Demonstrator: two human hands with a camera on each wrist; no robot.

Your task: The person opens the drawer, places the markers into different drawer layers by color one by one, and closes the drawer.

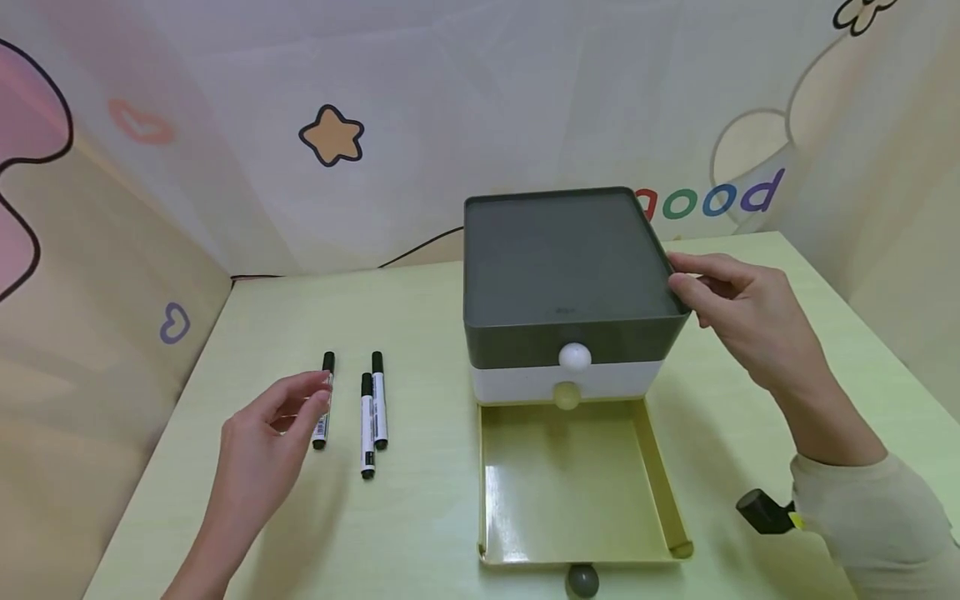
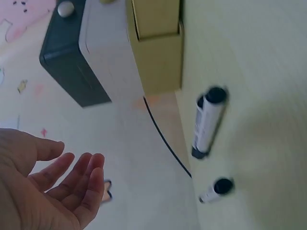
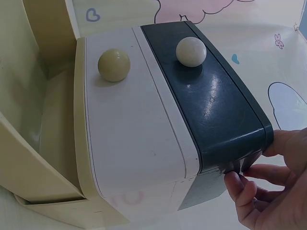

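Observation:
A three-tier drawer box (image 1: 562, 258) stands on the table, dark green on top, white in the middle and pale yellow below. Its yellow bottom drawer (image 1: 570, 492) is pulled out toward me, with bare floor visible inside. My right hand (image 1: 757, 325) grips the box's dark top tier at the right side, thumb and fingers at the rim; in the right wrist view these fingers (image 3: 235, 184) meet the corner. On the left, my left hand (image 1: 258, 442) hovers with loosely curved fingers, holding nothing. It overlaps one whiteboard marker (image 1: 321, 429); two more markers (image 1: 378, 400) lie side by side nearby.
A dark round knob (image 1: 582, 581) sticks out from the pulled drawer's front. White and yellowish knobs (image 1: 575, 357) mark the upper tiers. Printed cloth (image 1: 420, 108) hangs behind the table (image 1: 420, 517) and along its sides. A thin black cable (image 1: 420, 247) runs behind the box.

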